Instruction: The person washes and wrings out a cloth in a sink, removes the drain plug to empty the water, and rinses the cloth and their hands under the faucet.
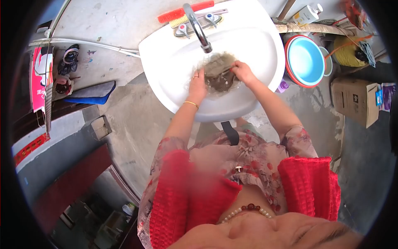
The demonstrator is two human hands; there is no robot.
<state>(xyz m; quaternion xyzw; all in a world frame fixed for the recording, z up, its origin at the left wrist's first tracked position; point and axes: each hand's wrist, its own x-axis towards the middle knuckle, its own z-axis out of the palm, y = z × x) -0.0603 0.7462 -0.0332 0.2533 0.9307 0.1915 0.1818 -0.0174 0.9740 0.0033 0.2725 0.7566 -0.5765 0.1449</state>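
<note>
A wet, brownish-grey cloth (221, 79) lies in shallow water in the bowl of the white sink (257, 62). My left hand (198, 84), with a ring and a yellow bracelet at the wrist, grips the cloth's left edge. On the other side, my right hand (243, 71) pinches its upper right edge, fingers bent over it. The curved chrome faucet (198, 30) ends just above the cloth. Water ripples around the cloth and hides part of its outline, so its exact shape is hard to make out.
Behind the faucet lie a red comb (182, 12) and a brush (179, 21). At the right stand stacked basins with a light blue one (306, 62) on top, a white bottle (306, 15) and a cardboard box (354, 101). A purple bottle (282, 86) is beside the sink.
</note>
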